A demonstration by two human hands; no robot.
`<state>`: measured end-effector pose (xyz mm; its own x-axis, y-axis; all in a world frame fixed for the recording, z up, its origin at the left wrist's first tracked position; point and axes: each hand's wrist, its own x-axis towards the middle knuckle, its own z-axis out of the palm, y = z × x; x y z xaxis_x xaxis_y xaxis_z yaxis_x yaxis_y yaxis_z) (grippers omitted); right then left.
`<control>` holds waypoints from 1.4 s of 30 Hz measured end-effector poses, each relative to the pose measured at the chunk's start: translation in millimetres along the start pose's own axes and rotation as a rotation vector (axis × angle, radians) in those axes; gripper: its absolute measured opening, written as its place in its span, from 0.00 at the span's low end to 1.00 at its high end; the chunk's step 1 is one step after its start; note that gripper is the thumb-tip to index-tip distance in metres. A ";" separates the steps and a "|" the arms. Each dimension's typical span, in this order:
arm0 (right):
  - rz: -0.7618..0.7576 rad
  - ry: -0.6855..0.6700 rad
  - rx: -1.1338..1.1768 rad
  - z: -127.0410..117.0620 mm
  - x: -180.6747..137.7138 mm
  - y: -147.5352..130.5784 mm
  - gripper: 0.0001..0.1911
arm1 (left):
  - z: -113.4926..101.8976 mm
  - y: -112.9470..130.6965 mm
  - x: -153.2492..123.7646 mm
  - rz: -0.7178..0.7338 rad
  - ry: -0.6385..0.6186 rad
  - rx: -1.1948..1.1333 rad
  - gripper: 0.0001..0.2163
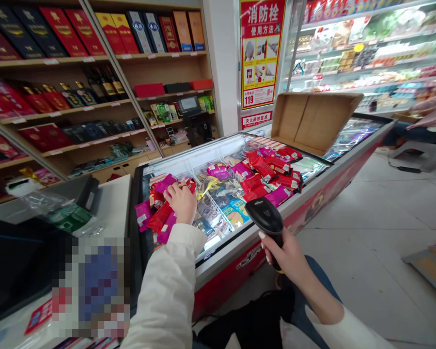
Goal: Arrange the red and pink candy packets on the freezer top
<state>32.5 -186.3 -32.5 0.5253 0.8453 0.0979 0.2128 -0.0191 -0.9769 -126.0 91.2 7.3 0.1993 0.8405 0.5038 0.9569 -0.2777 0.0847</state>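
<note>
While the right hand [288, 252] grips it, the scanner [265, 216] looks smoothly black.

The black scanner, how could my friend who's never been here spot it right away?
Find the long chest freezer with the red side. By its near edge is the person's right hand, gripping the scanner. It's black and pistol-shaped with a rounded head, unlike the red and purple packets nearby.

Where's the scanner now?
Head view, lower right of centre: the scanner is in the right hand, overlapping the freezer's near edge, below the larger packet pile in frame.
</note>
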 end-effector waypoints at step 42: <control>0.037 -0.032 0.127 7.4 -5.0 -8.1 0.22 | 26.0 66.5 -31.9 -0.164 -0.722 -1.927 0.26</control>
<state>22.0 -186.4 -26.5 0.5035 0.8621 0.0574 0.0865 0.0159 -0.9961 -63.2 58.0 -25.6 0.6433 0.7610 0.0844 -0.3355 0.1810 0.9245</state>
